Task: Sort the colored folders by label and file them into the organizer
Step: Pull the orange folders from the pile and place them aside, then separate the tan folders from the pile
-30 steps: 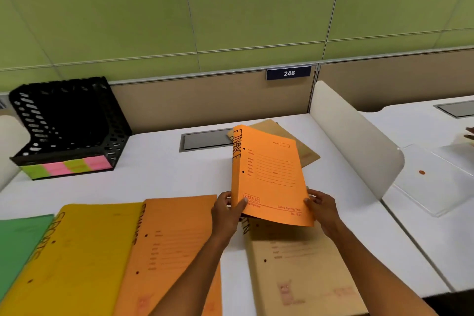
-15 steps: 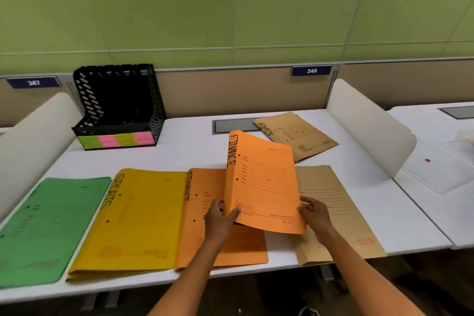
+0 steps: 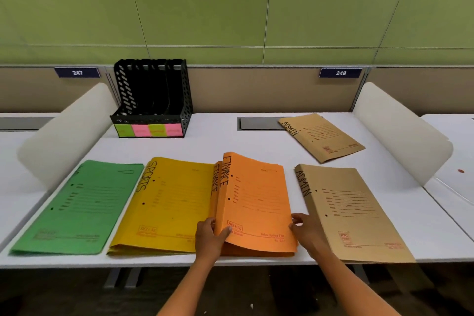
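Both hands gripping top FINANCE folder [image 3: 259, 202]: left hand [image 3: 209, 235] pinching its spine corner, right hand [image 3: 306, 229] holding its rt edge, over 2nd orange folder [image 3: 256, 253] on tabletop [image 3: 218, 143].

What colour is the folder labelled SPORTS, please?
Yellow; the SPORTS folder shows in the head view.
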`<act>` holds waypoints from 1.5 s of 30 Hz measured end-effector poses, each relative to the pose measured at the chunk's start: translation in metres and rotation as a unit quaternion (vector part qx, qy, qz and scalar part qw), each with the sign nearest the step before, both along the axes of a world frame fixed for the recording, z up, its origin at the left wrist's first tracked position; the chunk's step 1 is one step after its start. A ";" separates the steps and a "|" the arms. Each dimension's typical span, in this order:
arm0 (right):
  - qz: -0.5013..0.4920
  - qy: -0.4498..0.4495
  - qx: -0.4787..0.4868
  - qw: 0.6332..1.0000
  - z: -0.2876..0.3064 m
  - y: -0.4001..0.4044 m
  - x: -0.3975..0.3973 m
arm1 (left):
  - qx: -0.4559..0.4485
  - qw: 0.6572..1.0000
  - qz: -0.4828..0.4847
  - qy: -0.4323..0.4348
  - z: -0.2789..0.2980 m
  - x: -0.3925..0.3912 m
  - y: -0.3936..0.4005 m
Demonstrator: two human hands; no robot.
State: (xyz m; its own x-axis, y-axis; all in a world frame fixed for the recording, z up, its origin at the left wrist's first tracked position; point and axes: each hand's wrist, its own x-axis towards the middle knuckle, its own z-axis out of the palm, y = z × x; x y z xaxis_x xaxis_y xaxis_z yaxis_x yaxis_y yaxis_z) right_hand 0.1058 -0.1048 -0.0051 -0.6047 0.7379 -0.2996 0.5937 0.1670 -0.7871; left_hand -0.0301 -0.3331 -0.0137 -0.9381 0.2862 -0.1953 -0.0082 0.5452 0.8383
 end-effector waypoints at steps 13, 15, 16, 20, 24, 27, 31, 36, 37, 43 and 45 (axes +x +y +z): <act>0.050 -0.052 0.057 0.996 -0.010 -0.011 -0.011 | -0.094 0.995 -0.025 0.018 -0.014 0.000 -0.004; 0.060 -0.052 0.065 0.995 -0.012 -0.011 -0.012 | -0.137 0.990 -0.027 0.026 -0.014 -0.001 -0.003; 0.064 -0.053 0.068 0.994 -0.014 -0.011 -0.013 | -0.158 0.987 -0.026 0.030 -0.014 -0.001 -0.003; 0.068 -0.057 0.095 0.992 -0.016 -0.009 -0.016 | -0.208 0.976 -0.002 0.059 -0.010 -0.003 0.001; 0.075 -0.023 0.132 0.988 -0.012 -0.005 -0.020 | -0.210 0.971 0.015 0.114 0.000 -0.006 0.011; 0.084 0.002 0.164 0.983 -0.007 0.000 -0.023 | -0.199 0.969 0.010 0.147 0.008 -0.010 0.023; 0.095 0.015 0.215 0.972 0.000 0.017 -0.024 | -0.181 0.965 -0.022 0.186 0.016 -0.011 0.050; 0.085 -0.016 0.280 0.956 0.009 0.055 -0.018 | -0.165 0.962 -0.079 0.203 0.025 -0.009 0.096; 0.076 -0.025 0.281 0.956 0.010 0.066 -0.016 | -0.160 0.961 -0.094 0.204 0.026 -0.008 0.107; 0.059 -0.051 0.290 0.954 0.011 0.135 0.000 | -0.142 0.956 -0.156 0.204 0.033 -0.001 0.177; 0.048 -0.066 0.288 0.954 0.009 0.166 0.004 | -0.139 0.955 -0.171 0.199 0.033 0.001 0.209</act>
State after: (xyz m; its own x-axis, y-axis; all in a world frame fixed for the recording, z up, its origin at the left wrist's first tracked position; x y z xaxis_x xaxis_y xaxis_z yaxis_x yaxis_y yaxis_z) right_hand 0.1099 0.0609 0.0044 -0.6633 0.7459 0.0610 0.6410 0.6083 -0.4680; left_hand -0.0287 -0.1241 0.0193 -0.8145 0.5784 0.0448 0.4999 0.6606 0.5601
